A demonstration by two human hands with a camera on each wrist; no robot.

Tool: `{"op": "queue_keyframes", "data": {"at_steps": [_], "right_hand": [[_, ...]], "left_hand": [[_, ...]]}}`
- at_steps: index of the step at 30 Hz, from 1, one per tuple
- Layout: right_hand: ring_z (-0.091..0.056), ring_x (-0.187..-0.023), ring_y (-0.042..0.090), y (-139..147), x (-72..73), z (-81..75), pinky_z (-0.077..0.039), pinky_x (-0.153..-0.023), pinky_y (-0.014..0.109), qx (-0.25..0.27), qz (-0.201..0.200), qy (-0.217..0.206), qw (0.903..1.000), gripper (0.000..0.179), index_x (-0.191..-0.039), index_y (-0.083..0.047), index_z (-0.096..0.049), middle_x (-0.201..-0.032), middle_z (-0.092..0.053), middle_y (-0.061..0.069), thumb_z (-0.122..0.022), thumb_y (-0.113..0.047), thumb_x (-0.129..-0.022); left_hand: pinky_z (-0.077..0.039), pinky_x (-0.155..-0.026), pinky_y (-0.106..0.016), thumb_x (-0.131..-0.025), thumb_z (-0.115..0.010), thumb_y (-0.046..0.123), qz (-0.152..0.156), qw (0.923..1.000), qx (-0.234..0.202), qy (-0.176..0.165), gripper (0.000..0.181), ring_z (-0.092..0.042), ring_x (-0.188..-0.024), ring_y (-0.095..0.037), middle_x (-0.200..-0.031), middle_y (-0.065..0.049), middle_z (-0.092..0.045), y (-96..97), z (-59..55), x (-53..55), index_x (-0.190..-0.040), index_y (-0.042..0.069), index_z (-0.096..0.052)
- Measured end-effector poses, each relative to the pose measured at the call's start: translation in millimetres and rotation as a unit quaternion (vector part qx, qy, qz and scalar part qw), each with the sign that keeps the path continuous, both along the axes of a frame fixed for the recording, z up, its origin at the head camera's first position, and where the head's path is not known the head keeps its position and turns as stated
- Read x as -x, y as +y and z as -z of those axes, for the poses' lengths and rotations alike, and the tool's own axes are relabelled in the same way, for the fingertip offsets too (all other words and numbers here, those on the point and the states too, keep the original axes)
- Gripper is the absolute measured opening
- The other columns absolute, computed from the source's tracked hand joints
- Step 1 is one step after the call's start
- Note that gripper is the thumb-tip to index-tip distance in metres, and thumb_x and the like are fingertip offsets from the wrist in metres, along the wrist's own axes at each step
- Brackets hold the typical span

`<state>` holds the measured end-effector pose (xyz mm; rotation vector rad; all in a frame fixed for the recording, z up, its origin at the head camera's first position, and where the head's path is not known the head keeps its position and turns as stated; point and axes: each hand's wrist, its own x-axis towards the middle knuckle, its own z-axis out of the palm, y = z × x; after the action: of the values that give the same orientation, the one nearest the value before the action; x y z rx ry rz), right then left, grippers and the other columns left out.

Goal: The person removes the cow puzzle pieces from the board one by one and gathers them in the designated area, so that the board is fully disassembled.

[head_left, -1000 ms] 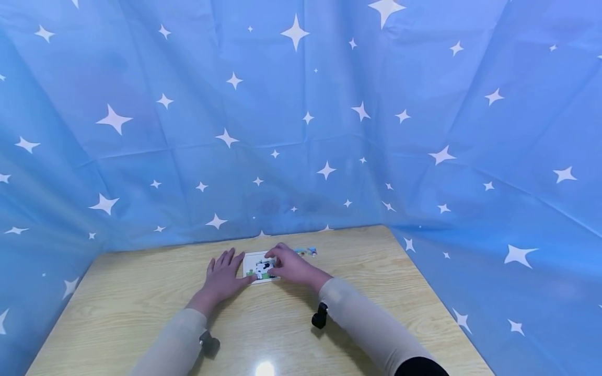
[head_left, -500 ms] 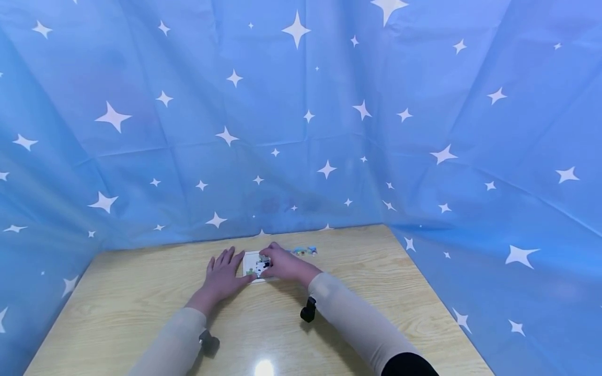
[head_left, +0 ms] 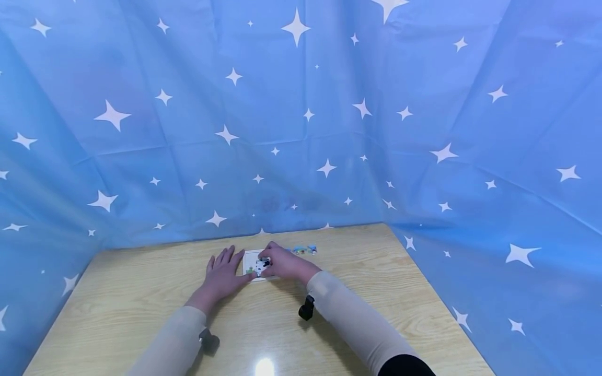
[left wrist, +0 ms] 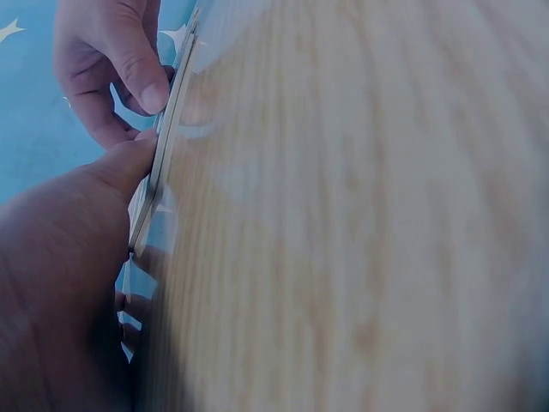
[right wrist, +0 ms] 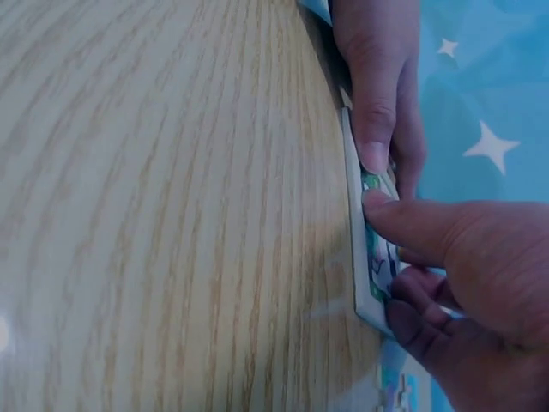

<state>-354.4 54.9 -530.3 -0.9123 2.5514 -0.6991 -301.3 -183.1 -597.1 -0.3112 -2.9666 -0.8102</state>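
Observation:
A thin white-framed jigsaw puzzle board (head_left: 247,261) lies flat near the back of the table, with a black-and-white cow picture and bits of green (right wrist: 375,292) inside its border. Spread along its left side, my left hand (head_left: 224,274) steadies the board, thumb pressing on its front edge. My right hand (head_left: 284,262) bends over the right part, thumb and fingers pinching a puzzle piece against the picture. In the right wrist view the right thumb (right wrist: 412,225) lies on the picture close to the left thumb (right wrist: 374,129). The right fingers hide much of the piece and the board's right side.
Several loose colourful puzzle pieces (head_left: 303,250) lie on the wooden table (head_left: 263,318), just right of the right hand. Behind the table's back edge hangs a blue curtain (head_left: 263,172) with white stars. A small black camera sits on each wrist.
My right hand has shifted a little left over the board, mostly in the first half second, uncovering more of the loose pieces. The left hand stays in place.

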Motion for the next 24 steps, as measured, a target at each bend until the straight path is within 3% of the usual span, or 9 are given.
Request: {"op": "queue_keyframes", "data": {"at_steps": [13, 24], "right_hand": [[-0.064, -0.099, 0.009, -2.8, 0.0, -4.8, -0.058, -0.089, 0.028, -0.010, 0.007, -0.003, 0.9999, 0.050, -0.148, -0.009, -0.066, -0.131, -0.059, 0.005, -0.084, -0.021, -0.103], [-0.065, -0.102, 0.011, -0.6, 2.7, 4.8, -0.058, -0.090, 0.029, 0.055, 0.016, -0.024, 0.9981, 0.052, -0.144, -0.008, -0.060, -0.129, -0.063, 0.005, -0.087, -0.013, -0.099]], "left_hand": [[-0.007, -0.128, -0.078, -0.100, -0.068, 0.071, 0.001, 1.0000, -0.001, 0.003, 0.098, -0.018, -0.165, -0.053, -0.178, -0.028, -0.026, -0.2, 1.5, 0.9, -0.170, 0.008, -0.042], [-0.007, -0.128, -0.078, -0.099, -0.069, 0.071, -0.001, 1.0000, -0.003, 0.002, 0.099, -0.019, -0.165, -0.053, -0.178, -0.028, -0.027, -0.2, 0.7, 0.8, -0.170, 0.007, -0.043]]}}
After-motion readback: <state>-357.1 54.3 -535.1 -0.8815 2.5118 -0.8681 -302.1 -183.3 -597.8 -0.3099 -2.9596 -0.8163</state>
